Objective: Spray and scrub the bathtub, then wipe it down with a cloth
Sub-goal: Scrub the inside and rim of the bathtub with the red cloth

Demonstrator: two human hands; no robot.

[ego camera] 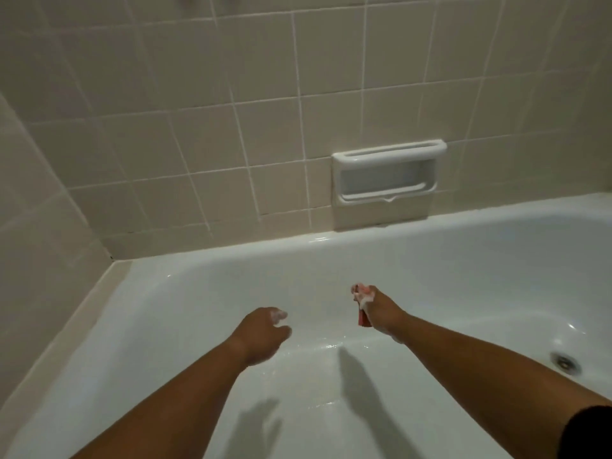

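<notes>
Because its glossy white enamel is wet and streaked with suds, the bathtub (430, 260) filling the lower view will likely be slick under a pressing hand. Matte beige wall tiles (231, 111) with pale grout rise behind it, framing a recessed ceramic soap dish (389, 175). The left hand (261, 336) hangs over the tub floor, its foamy fingers loosely curled and holding nothing. The right hand (381, 309) grips a small red scrubber (361, 318) near the far wall. It is probably light and soapy, best clasped round its middle. A round metal drain (564, 361) sits far right.
</notes>
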